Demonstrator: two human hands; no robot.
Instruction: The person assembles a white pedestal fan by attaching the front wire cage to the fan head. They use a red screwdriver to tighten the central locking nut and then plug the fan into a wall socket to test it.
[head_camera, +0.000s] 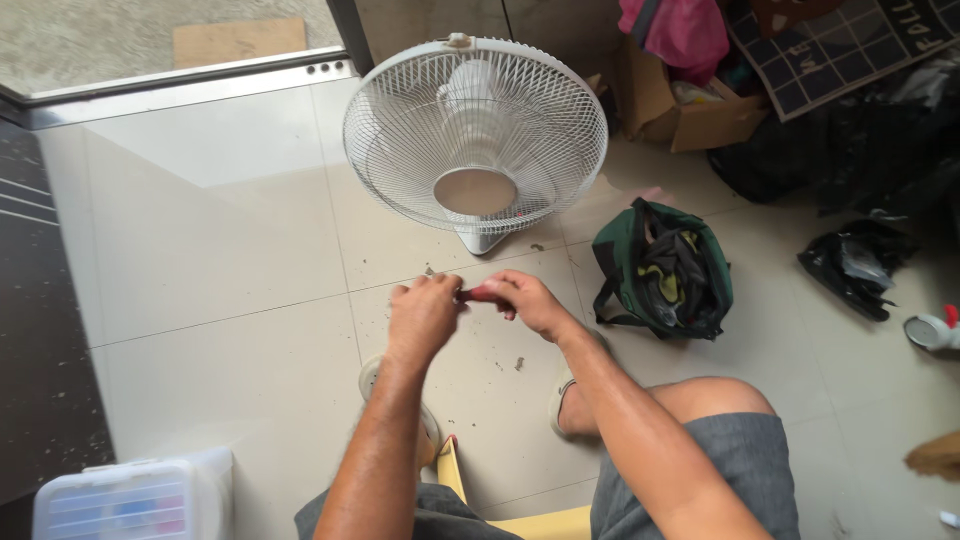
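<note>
Both forearms are reaching out from the seated person's lap, over grey shorts and the edge of a yellow stool. Ahead, a white fan is standing on the tiled floor, grille tilted up toward the camera. Right of it a green bag is gaping open, stuffed with dark and yellow items; a cardboard box and black plastic bags are sitting further back. A translucent storage box is showing at lower left.

Left hand is curling narrow, fingertips meeting the end of a small red-handled tool. Right hand is closing round that handle. The tool is hanging between both hands, just in front of the fan's base; its tip is hidden.

Risk, as I judge it: the two grips are pulling against each other on a small thing, so a slip could be driving the hidden tip into the left fingers, or dropping it among the dark specks on the tiles.
</note>
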